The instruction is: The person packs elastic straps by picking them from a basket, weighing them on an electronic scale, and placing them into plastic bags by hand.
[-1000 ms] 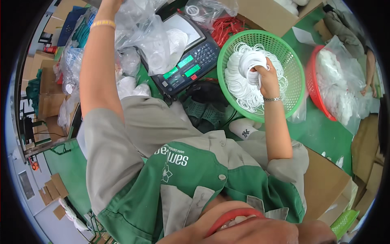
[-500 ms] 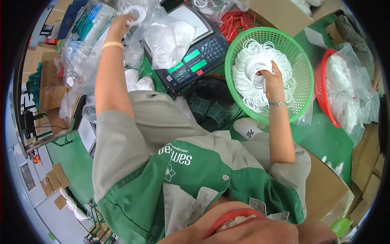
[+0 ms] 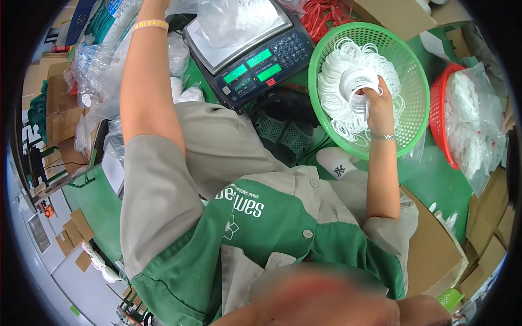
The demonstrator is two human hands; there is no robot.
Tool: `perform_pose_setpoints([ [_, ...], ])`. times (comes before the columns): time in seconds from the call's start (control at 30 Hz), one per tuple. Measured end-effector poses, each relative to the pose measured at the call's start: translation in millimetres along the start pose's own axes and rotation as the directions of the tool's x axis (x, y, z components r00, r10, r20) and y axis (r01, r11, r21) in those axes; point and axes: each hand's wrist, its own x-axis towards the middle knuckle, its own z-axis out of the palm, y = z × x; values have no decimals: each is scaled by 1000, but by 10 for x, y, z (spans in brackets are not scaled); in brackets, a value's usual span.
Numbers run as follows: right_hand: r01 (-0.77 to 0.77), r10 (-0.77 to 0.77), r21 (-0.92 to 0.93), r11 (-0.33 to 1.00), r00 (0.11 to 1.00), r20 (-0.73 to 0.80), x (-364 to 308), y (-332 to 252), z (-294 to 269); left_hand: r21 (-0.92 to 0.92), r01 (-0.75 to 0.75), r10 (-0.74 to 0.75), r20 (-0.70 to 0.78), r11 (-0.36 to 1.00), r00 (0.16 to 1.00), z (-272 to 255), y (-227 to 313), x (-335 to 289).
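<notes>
My right hand [image 3: 379, 106] reaches into a green plastic basket [image 3: 416, 103], thumb and fingers closed around a bundle of white rings [image 3: 354, 81]. More loose white rings [image 3: 334, 95] lie heaped in the basket beneath it. At the upper left, my left hand [image 3: 156, 4] is mostly cut off by the top edge, so its fingers are hidden. Between my hands stands a dark digital scale [image 3: 283, 54] with lit green displays. A clear plastic bag [image 3: 223, 24] rests on its plate, with white rings showing at its right.
Red strips [image 3: 326, 19] lie behind the scale. A red basket [image 3: 438, 114] with bagged white items stands at the right, beside cardboard boxes [image 3: 486, 212]. Plastic-wrapped packages [image 3: 100, 70] pile up at the left. Dark sandals [image 3: 283, 136] sit on the green floor below the scale.
My left hand, which held white rings, has moved up mostly out of view. The bag on the scale has shifted farther back. My right hand keeps its hold on the rings; the view has shifted slightly.
</notes>
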Motion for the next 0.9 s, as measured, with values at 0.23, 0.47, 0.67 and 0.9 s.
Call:
perform_pose_setpoints([
  [0.23,12,-12,9,1000,1000,11,26,2,-29,48,50,-47,-58,998,997,-526,-164,192],
  [0.47,44,-45,14,999,998,52,-54,-33,-25,35,51,-48,-81,998,996,-446,257,-295],
  [0.67,181,-183,68,981,982,34,-124,-252,-85,-93,-385,393,100,918,914,89,908,-874],
  [0.9,129,-342,496,859,865,367,-454,-599,330,151,-444,180,765,883,618,1275,934,-2160],
])
